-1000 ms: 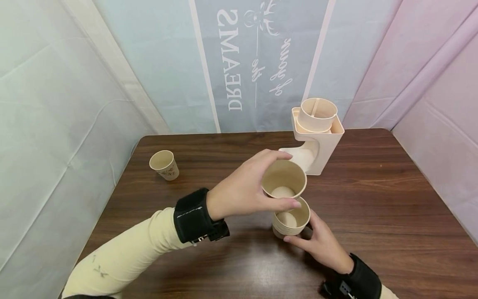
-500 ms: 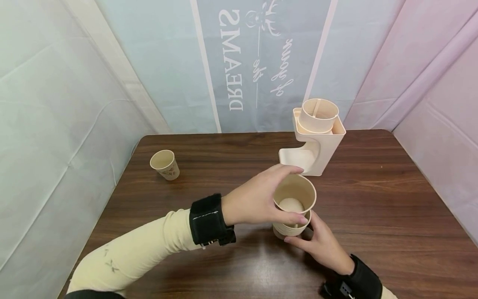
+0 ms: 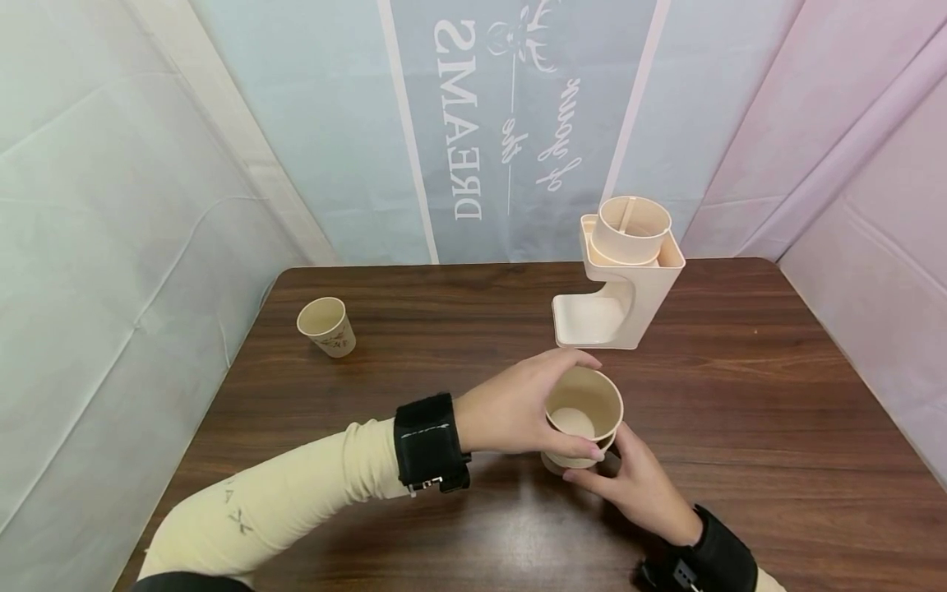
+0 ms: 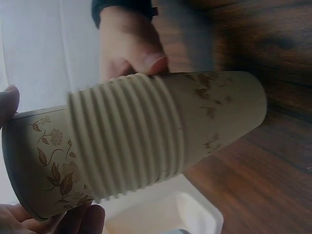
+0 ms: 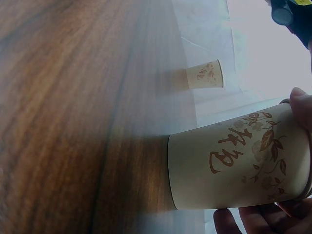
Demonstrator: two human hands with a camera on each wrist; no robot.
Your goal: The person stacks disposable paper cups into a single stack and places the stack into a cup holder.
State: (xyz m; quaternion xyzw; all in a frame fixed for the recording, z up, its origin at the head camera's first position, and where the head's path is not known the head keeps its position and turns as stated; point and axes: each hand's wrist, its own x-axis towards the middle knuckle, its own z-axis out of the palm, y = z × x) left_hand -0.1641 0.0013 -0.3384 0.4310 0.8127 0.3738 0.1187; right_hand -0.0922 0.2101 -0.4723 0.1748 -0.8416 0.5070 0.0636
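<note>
A stack of nested beige paper cups (image 4: 126,136) with brown floral print stands upright on the wooden table, its rims forming a ribbed band. My right hand (image 3: 642,489) grips the stack low down, thumb on the near side and fingers on the far side. From above, my left hand (image 3: 521,407) holds a paper cup (image 4: 51,161) between thumb and fingers near its rim. The lower part of that cup sits inside the stack, its printed upper part standing above the other rims. In the head view it hides most of the stack.
A cream plastic stand (image 3: 647,304) with a round open holder (image 3: 629,242) on top is behind the hands, to the right. Another printed paper cup (image 3: 328,329) stands at the table's far left. Fabric curtains hang behind the table (image 3: 784,395).
My left hand has moved down and toward me with its paper cup, lowering it from above the stack into the top cup. The right hand keeps its grip in place.
</note>
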